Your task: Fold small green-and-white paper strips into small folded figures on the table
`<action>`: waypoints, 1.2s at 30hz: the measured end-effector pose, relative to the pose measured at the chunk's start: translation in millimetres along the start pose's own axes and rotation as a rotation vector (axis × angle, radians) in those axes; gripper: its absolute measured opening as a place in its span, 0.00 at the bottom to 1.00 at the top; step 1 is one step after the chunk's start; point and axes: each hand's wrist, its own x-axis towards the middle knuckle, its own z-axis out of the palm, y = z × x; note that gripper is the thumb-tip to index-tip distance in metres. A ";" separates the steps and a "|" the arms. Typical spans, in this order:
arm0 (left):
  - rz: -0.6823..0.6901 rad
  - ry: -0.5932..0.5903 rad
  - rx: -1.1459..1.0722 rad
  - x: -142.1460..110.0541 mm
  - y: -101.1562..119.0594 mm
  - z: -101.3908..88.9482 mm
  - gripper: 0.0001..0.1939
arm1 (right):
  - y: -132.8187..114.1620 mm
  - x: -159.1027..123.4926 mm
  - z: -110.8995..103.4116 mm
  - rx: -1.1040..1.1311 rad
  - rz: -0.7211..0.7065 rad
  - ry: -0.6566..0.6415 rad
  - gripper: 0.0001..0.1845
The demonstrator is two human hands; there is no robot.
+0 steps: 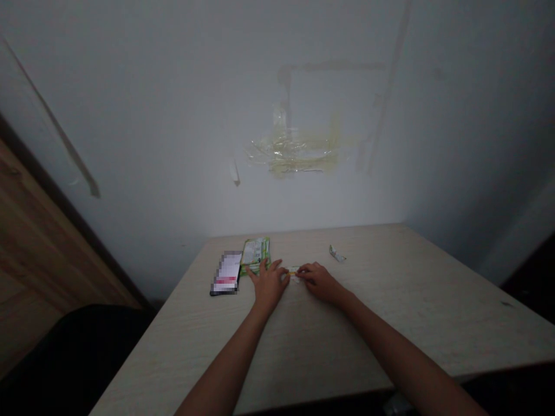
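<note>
A small white-and-yellow strip (292, 274) lies low over the table between my two hands; its exact kind is too small to make out. My left hand (268, 283) has thumb and index finger at the strip's left end, while its other fingers spread out toward a green-and-white packet (255, 252). Those outer fingertips overlap the packet's near edge in the picture. At the strip's right end, my right hand (321, 282) has its fingers bent and pinched together, partly covering it.
Left of the packet lies a phone (226, 274) with a lit, blurred-out screen. A small crumpled green-and-white wrapper (336, 253) rests on the pale wooden table (381, 277) to the right. Behind stands a white wall (195, 144) with old tape; a dark chair (78, 352) is at left.
</note>
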 end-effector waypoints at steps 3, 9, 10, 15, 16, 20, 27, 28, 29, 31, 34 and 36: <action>-0.019 -0.007 -0.006 2.0 -0.8 1.4 0.11 | 0.8 0.1 1.3 0.007 0.009 -0.006 0.25; -0.025 -0.055 -0.011 3.1 2.5 -2.2 0.13 | 0.6 -0.3 -0.3 0.031 0.013 -0.002 0.25; -0.026 -0.059 -0.010 3.0 3.1 -2.4 0.13 | 1.0 -0.3 -0.1 0.032 0.013 -0.001 0.25; -0.015 -0.066 0.000 2.0 3.7 1.8 0.18 | 2.7 -0.1 1.7 0.037 0.021 -0.001 0.24; -0.005 -0.067 -0.002 1.9 3.1 3.2 0.19 | 2.5 0.0 1.6 0.037 0.025 0.000 0.23; 0.018 -0.062 -0.006 1.3 0.3 7.2 0.21 | 0.6 0.0 -0.5 0.047 0.037 -0.010 0.24; 0.028 -0.072 -0.012 0.2 -2.3 10.2 0.24 | -0.1 0.0 -2.0 0.062 0.041 -0.001 0.25; 0.032 -0.070 -0.013 0.2 -3.0 10.8 0.24 | 0.1 -0.1 -1.8 0.068 0.041 0.005 0.25; 0.041 -0.064 -0.017 0.1 -3.8 11.4 0.24 | 0.4 -0.2 -1.6 0.076 0.043 0.011 0.25; 0.061 -0.048 -0.025 -0.1 -5.8 12.3 0.24 | 1.1 -0.4 -1.2 0.104 0.046 0.027 0.25; 0.083 -0.039 -0.031 -0.5 -8.3 13.0 0.23 | 3.0 -0.7 -0.5 0.187 0.050 0.065 0.24; 0.075 -0.030 -0.039 -0.9 -9.1 13.2 0.19 | 4.6 -0.9 -0.2 0.245 0.066 0.117 0.21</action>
